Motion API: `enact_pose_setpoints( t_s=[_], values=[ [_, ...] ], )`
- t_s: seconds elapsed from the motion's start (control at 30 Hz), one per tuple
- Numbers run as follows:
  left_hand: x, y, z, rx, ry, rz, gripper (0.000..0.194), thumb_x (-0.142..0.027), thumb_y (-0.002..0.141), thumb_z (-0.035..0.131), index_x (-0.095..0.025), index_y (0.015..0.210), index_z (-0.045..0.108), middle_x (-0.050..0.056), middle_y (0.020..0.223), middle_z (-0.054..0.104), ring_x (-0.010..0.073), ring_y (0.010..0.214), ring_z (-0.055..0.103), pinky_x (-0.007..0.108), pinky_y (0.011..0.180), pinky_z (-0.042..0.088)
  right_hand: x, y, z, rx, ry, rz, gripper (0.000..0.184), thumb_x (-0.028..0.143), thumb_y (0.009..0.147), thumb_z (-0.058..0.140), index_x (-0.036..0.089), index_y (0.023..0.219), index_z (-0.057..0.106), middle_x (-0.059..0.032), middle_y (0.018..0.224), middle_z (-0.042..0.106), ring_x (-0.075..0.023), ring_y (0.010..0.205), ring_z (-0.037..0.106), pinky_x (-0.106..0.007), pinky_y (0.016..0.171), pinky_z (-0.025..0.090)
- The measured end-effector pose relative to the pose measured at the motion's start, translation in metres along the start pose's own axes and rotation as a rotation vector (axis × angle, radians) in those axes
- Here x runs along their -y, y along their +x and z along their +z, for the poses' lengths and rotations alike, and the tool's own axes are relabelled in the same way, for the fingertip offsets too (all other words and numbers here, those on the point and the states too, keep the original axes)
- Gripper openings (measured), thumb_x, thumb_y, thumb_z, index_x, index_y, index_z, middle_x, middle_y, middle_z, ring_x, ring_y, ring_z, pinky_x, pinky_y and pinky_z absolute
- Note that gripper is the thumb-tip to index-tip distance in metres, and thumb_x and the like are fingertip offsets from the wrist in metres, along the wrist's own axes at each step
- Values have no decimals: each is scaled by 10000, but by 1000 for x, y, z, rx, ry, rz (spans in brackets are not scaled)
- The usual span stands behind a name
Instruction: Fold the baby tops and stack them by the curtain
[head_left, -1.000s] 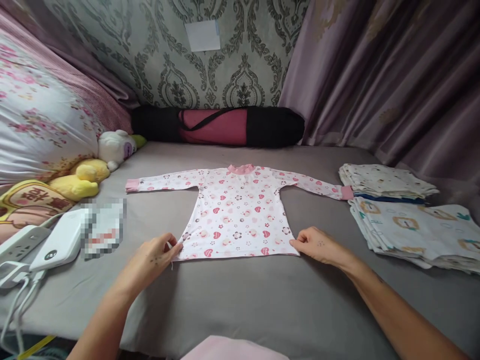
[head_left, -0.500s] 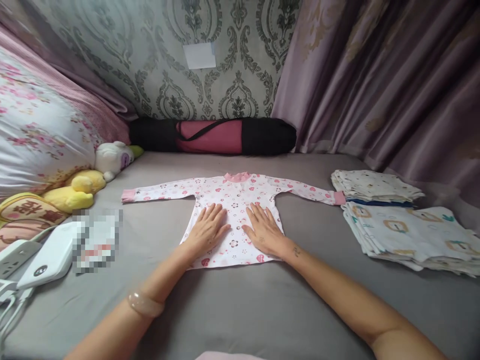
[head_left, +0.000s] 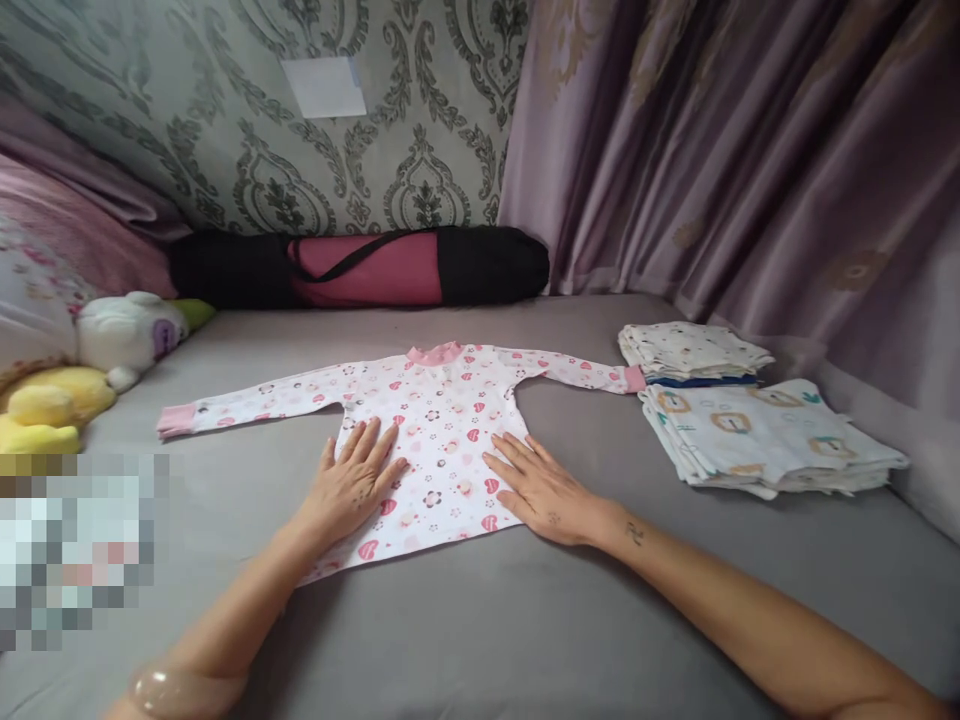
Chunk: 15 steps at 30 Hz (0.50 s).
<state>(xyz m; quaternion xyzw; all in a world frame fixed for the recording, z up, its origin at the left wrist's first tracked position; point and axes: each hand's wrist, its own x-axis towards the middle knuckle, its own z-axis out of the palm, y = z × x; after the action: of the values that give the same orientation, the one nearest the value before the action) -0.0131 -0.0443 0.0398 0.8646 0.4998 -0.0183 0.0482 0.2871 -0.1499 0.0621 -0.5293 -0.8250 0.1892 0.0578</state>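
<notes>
A small long-sleeved shirt (head_left: 431, 430), white with pink hearts and flowers, lies spread flat with its pink collar away from me and both sleeves stretched outward. My left hand (head_left: 352, 485) rests flat on the left side of its body, fingers spread. On the right side, near the side seam, my right hand (head_left: 544, 487) lies flat too, fingertips on the cloth and fingers apart. Neither hand grips anything. The right pink cuff touches or nearly touches a stack of folded cloths (head_left: 765, 430).
The shirt lies on a grey sheet (head_left: 480, 640). Behind it, a black and pink long bag (head_left: 367, 268) lies along the patterned wall. A smaller folded pile (head_left: 694, 348) sits behind the cloth stack. Plush toys (head_left: 124, 335) are at the left, and a purple curtain (head_left: 637, 150) hangs at the right.
My hands have slid apart, from the middle of the shirt toward its two sides, still flat. The view has turned to the right, so everything sits further left.
</notes>
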Motion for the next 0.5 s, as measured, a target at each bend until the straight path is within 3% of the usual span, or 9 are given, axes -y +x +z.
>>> enact_pose_setpoints(
  t_s=[0.1,0.17,0.3,0.4,0.5],
  values=[
    [2,4,-7,0,13,13,637,-548,948,293,-233,1501,310,136,1549,307,354,1429,251,608,1112,149,-7,-21,-8,58,56,16,544,435,1013,247,243,1522,262,-33,1603,142,-198,1473,68,-434,1203,46],
    [2,11,-17,-9,10,47,621,-564,930,324,-223,1441,418,163,1469,431,364,1340,396,619,1098,150,-11,-34,-20,101,117,31,533,438,1008,278,270,1515,278,-19,1599,156,-194,1472,81,-435,1203,51],
    [1,33,-44,-12,10,112,458,-500,931,345,-219,1149,634,131,1083,659,279,946,627,589,1046,231,-23,-51,-51,208,260,57,473,409,961,418,334,1427,452,16,1574,251,-221,1461,158,-439,1191,132],
    [-6,55,-56,-5,-10,89,374,-418,929,371,-188,888,664,103,868,659,245,829,623,504,953,354,-35,-55,-75,288,383,96,386,399,931,460,309,1264,634,-6,1476,449,-241,1395,342,-398,1145,264],
    [-19,80,-52,-81,-140,136,300,-334,917,401,-170,840,640,111,869,643,241,835,621,421,857,432,-55,-50,-89,243,491,196,402,450,913,465,243,1164,701,-53,1250,654,-240,1175,580,-346,1025,405]
  ],
)
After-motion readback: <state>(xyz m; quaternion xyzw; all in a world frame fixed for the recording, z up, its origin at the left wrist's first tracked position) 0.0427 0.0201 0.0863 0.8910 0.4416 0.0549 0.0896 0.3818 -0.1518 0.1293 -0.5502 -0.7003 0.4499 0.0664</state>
